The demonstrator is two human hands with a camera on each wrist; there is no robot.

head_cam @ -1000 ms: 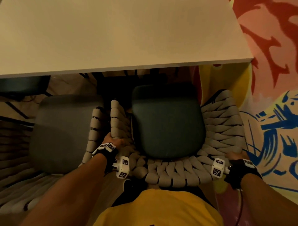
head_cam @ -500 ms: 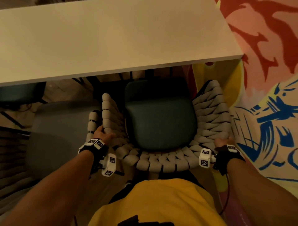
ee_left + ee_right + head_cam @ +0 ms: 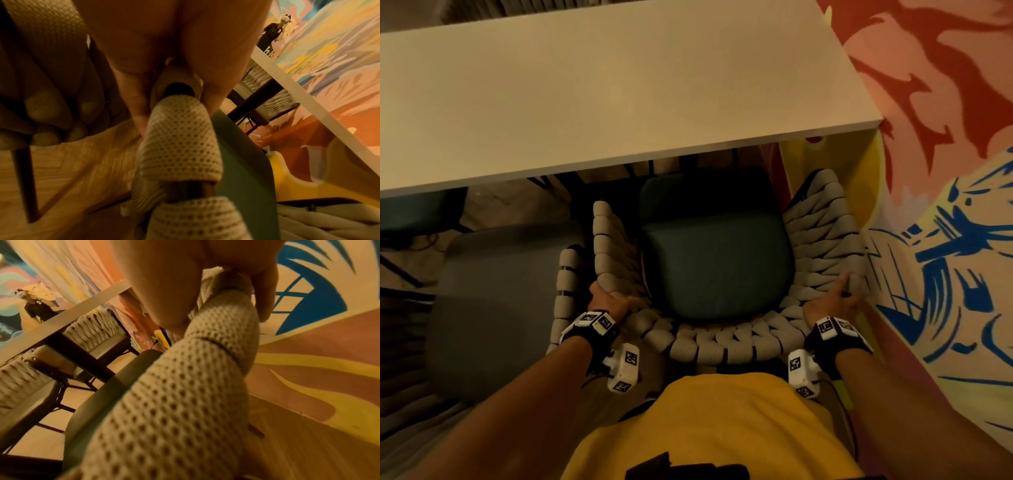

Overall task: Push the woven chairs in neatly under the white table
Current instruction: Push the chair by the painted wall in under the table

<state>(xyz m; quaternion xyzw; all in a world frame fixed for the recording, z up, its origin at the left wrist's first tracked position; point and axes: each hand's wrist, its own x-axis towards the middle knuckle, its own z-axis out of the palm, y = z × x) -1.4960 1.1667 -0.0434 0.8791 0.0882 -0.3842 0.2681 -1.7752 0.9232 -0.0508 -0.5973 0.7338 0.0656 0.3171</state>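
The wooden floor carries two woven chairs and the white table.

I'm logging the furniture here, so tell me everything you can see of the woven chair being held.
The woven chair has a curved, wraparound back and sides of thick beige knitted cord wound over a dark frame, and a dark teal seat cushion. It stands upright facing the white table, the cushion's front just under the table's edge. The left hand and right hand grip the rim on either side. A second chair stands close on its left.
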